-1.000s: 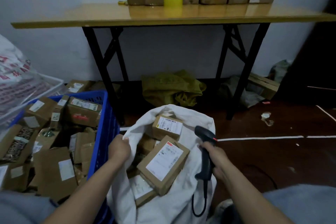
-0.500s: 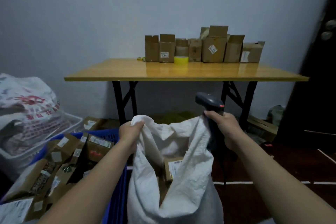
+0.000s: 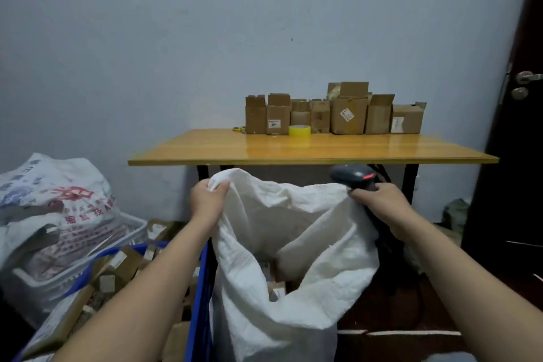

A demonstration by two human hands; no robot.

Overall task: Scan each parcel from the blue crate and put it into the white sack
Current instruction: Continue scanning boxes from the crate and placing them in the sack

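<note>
The white sack (image 3: 293, 244) hangs stretched upward between my hands, its mouth open toward me. My left hand (image 3: 207, 203) grips the sack's left rim. My right hand (image 3: 379, 203) holds the dark barcode scanner (image 3: 354, 176) and pinches the sack's right rim with it. A few cardboard parcels (image 3: 276, 288) show deep inside the sack. The blue crate (image 3: 199, 288) stands at the lower left, partly behind my left forearm, with several brown labelled parcels (image 3: 117, 267) in it.
A wooden folding table (image 3: 308, 150) stands behind the sack, with a row of cardboard boxes (image 3: 335, 112) and a yellow tape roll (image 3: 299, 130) on it. At the left a white basket (image 3: 88, 258) holds a printed bag (image 3: 53, 194). A dark door (image 3: 517, 126) is on the right.
Both hands have pulled the sack's rim upward, so the sack stands tall and the parcels have sunk deep inside. My view has tilted up toward the wall.
</note>
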